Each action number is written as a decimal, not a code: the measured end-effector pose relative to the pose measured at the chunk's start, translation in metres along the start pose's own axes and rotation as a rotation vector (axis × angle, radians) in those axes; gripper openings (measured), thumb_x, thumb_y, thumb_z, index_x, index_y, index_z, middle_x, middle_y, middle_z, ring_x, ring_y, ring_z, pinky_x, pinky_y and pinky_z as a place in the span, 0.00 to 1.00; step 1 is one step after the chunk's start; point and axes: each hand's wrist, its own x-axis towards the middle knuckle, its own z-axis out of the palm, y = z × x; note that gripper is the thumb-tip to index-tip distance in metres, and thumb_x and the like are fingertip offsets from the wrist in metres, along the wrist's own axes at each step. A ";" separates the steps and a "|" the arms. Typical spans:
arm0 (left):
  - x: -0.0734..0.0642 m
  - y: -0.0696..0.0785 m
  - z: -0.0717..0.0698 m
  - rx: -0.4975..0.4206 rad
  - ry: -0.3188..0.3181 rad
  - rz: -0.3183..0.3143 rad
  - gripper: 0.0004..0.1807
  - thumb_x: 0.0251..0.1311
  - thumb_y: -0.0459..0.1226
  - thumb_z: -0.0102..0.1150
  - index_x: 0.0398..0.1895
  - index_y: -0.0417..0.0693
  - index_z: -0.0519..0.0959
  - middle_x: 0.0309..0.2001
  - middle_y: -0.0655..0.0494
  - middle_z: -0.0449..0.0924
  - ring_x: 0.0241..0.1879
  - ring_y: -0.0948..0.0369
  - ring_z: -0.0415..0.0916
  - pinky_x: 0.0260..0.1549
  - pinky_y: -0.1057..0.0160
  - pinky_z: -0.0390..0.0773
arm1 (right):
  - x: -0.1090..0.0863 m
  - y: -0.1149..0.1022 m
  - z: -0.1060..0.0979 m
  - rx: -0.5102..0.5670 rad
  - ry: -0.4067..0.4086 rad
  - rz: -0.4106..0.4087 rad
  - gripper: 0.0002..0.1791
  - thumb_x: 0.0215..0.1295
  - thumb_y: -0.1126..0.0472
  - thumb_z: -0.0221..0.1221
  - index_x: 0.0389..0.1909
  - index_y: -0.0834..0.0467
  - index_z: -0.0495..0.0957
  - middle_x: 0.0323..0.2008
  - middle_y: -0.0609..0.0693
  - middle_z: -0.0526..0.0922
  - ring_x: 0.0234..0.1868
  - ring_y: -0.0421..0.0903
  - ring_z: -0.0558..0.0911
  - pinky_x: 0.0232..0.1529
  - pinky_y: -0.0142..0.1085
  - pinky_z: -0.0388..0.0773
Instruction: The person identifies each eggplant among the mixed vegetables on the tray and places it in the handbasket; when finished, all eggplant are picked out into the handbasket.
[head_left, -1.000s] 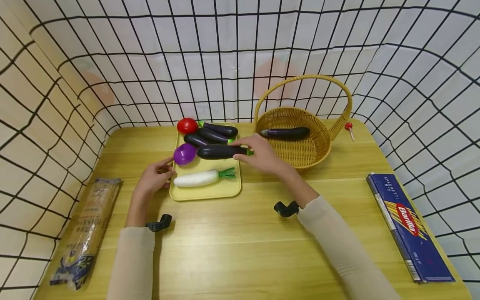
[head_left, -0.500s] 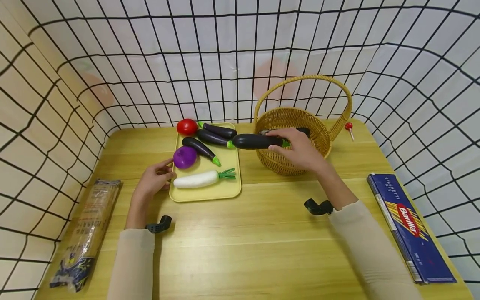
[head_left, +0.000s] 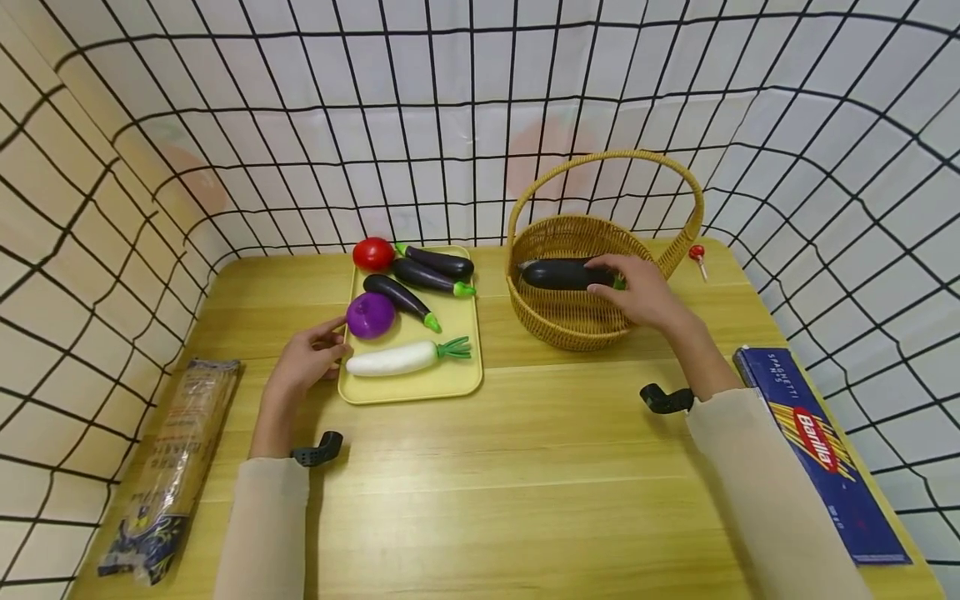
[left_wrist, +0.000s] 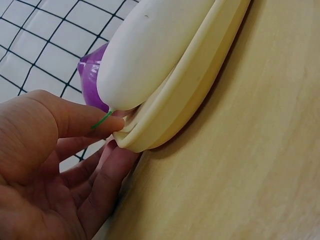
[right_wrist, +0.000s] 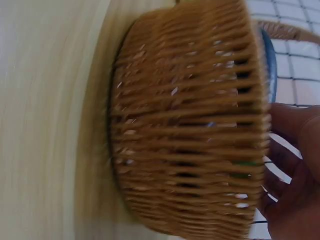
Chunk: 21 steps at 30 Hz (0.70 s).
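My right hand (head_left: 637,287) grips a large dark eggplant (head_left: 558,274) by its stem end, over the wicker basket (head_left: 555,329). In the right wrist view the basket wall hides most of that eggplant. The other eggplant in the basket is covered by it. At the yellow tray (head_left: 408,393), my left hand (head_left: 306,357) pinches the left rim between thumb and fingers, close to the tip of a white radish (head_left: 393,359). A purple onion-like vegetable (head_left: 371,315), a tomato (head_left: 373,254) and several smaller eggplants (head_left: 402,300) lie on the tray.
A clear bag of pasta (head_left: 172,467) lies along the left edge. On the right is a blue spaghetti box (head_left: 817,450), partly under the right sleeve. A red lollipop (head_left: 697,252) lies right of the basket, whose tall handle (head_left: 607,156) arches above it. Black wire grid encloses the table.
My right hand has carried the large eggplant rightward from the tray into the basket's opening. One small eggplant on the tray has turned to a slant. My left hand has stayed at the rim.
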 end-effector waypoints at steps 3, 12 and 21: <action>0.000 0.000 0.000 -0.001 -0.003 -0.003 0.35 0.73 0.38 0.58 0.81 0.60 0.60 0.62 0.43 0.70 0.54 0.51 0.73 0.40 0.67 0.84 | 0.007 0.008 0.003 -0.038 -0.046 0.024 0.23 0.76 0.54 0.60 0.67 0.58 0.75 0.67 0.64 0.74 0.66 0.64 0.72 0.66 0.62 0.68; 0.000 0.000 0.001 -0.001 0.000 -0.008 0.35 0.74 0.38 0.57 0.81 0.60 0.60 0.63 0.42 0.69 0.55 0.50 0.73 0.42 0.67 0.84 | 0.025 0.015 0.014 -0.106 -0.114 0.056 0.23 0.76 0.56 0.59 0.68 0.59 0.74 0.70 0.65 0.72 0.72 0.67 0.66 0.72 0.64 0.62; 0.002 -0.002 0.000 -0.002 0.002 0.007 0.35 0.73 0.39 0.58 0.81 0.58 0.60 0.60 0.44 0.70 0.53 0.52 0.73 0.39 0.66 0.84 | 0.038 0.025 0.022 -0.106 -0.136 0.085 0.24 0.75 0.57 0.60 0.68 0.59 0.73 0.69 0.65 0.73 0.71 0.66 0.69 0.70 0.62 0.66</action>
